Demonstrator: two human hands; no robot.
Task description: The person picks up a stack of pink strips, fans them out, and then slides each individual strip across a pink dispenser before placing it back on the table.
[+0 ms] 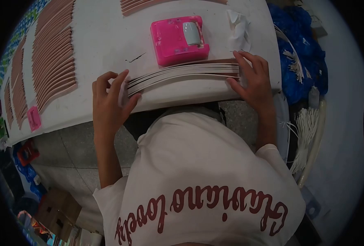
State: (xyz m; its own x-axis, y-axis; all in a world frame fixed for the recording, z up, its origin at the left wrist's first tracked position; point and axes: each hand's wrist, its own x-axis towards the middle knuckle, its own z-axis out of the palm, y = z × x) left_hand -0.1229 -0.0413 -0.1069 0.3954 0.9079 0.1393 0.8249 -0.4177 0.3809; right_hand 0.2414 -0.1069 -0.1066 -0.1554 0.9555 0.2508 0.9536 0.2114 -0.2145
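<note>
A bundle of thin, flat strips (pixel 182 73) with pale edges stretches between my two hands near the table's front edge, bowed slightly upward in the middle. My left hand (pixel 110 96) grips its left end between thumb and fingers. At the right end, my right hand (pixel 253 80) has its thumb below and its fingers above, closed about the strip ends. Just beyond the bundle stands a bright pink box (pixel 165 43) with a pale roller (pixel 191 33) set in its top.
Rows of overlapping pinkish-brown strips (pixel 53 61) lie on the left of the white table (pixel 104 37); more strips (pixel 157 5) lie at the back. A crumpled white cloth or tissue (pixel 239 30) rests right of the box. Blue plastic bags (pixel 300 49) and white cords (pixel 305 131) are beyond the table's right edge.
</note>
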